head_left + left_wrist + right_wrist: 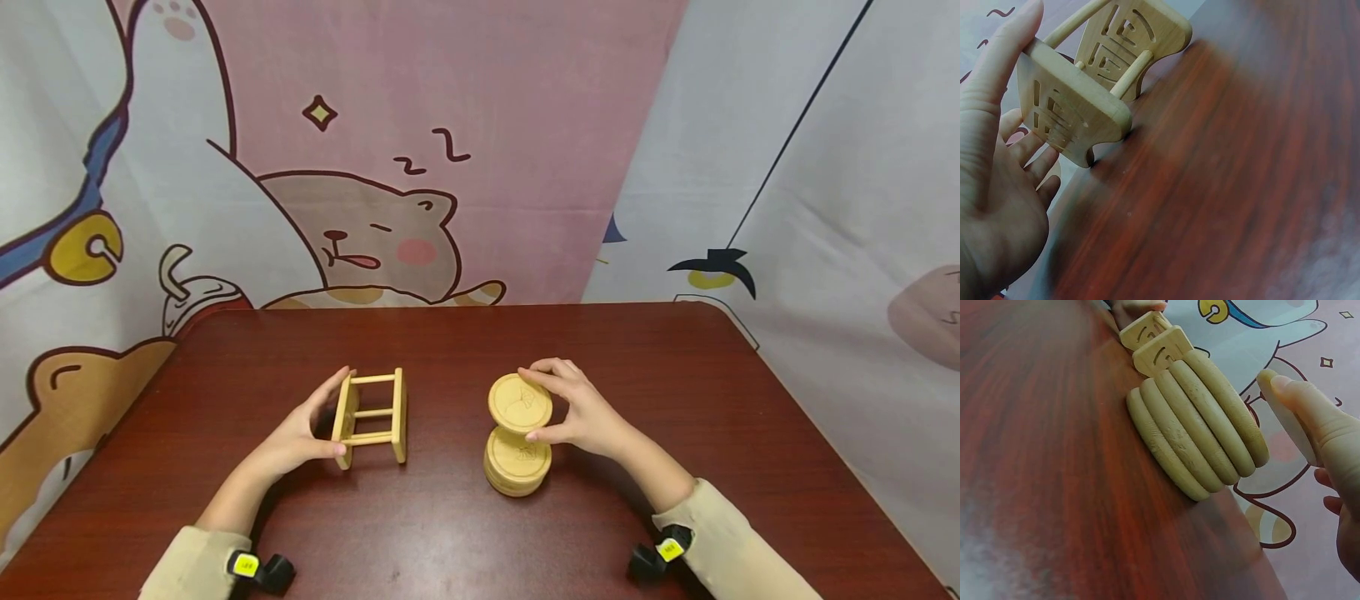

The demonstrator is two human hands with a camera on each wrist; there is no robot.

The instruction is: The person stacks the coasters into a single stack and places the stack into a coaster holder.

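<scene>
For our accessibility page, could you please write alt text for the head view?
A right hand holds a wooden disc above a stack of similar discs; a left hand holds a wooden rack on a reddish-brown table.

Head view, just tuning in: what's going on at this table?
A person is working with both hands. The left hand grips a small wooden rack on the dark red-brown table; no disc sits in the rack. The right hand pinches a round wooden disc by its edge, above a stack of similar discs. The right wrist view shows a gap between it and the stack.
</scene>
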